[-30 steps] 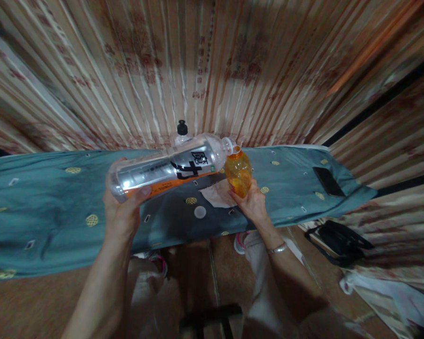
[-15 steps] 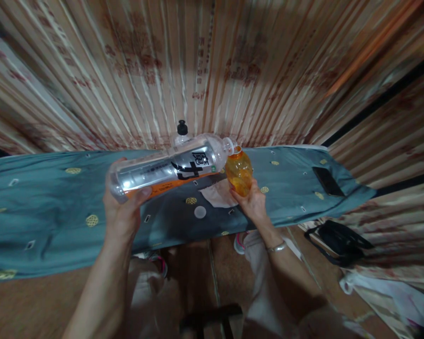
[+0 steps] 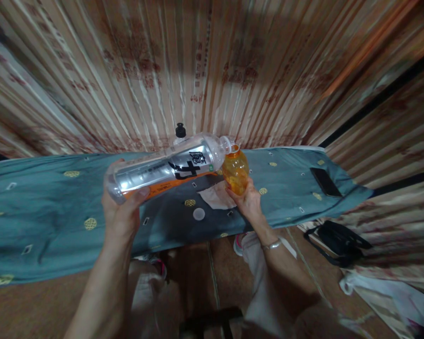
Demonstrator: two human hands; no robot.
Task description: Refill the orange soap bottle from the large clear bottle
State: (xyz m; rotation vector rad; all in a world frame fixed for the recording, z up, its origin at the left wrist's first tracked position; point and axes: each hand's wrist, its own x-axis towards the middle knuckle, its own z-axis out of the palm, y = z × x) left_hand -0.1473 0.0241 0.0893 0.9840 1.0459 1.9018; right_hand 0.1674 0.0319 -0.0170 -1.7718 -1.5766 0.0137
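My left hand (image 3: 123,202) is wrapped round the base of a large clear plastic bottle (image 3: 162,165) with a silver and orange label. The bottle lies tilted almost level, its uncapped neck pointing right. Its mouth meets the rim of a smaller orange see-through bottle (image 3: 236,170), which stands nearly upright. My right hand (image 3: 249,200) grips that orange bottle low on its body. Beneath the bottles, a pale cloth or tissue (image 3: 217,195) lies on the table, with a round white cap (image 3: 199,214) beside it. Whether liquid flows between the mouths I cannot make out.
Behind the large bottle stands a bottle with a black top (image 3: 180,131). A dark phone (image 3: 325,182) rests on the right of the teal tablecloth (image 3: 63,202). Patterned curtains (image 3: 162,70) hang behind the table. A black bag (image 3: 339,240) sits at lower right.
Both bottles stay mouth to mouth in my hands. The view has shifted slightly, and the orange bottle appears a little further left and lower.
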